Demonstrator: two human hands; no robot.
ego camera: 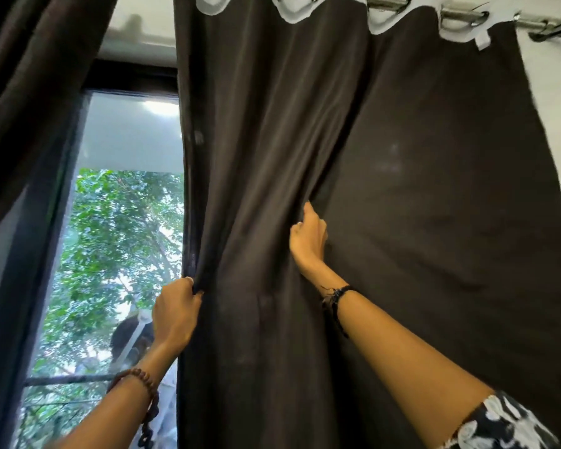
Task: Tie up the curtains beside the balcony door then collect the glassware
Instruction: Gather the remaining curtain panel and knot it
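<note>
Evidently the dark curtain [353, 163], hanging from the rod [460, 11] right of the balcony door [123, 196], was soft, heavy cloth. The left hand [175, 314] gripped its edge; the right hand [308, 239] pinched a mid-panel fold. Bunching at that height looked best.

The curtain [337, 157] hangs from the rod [460, 9], right of the balcony door [123, 222]. Another curtain [23, 92] hangs left.

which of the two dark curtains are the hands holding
The right-hand curtain, hanging from the metal rod. The left hand grips its window-side edge and the right hand gathers a fold. The left curtain hangs untouched.
</note>
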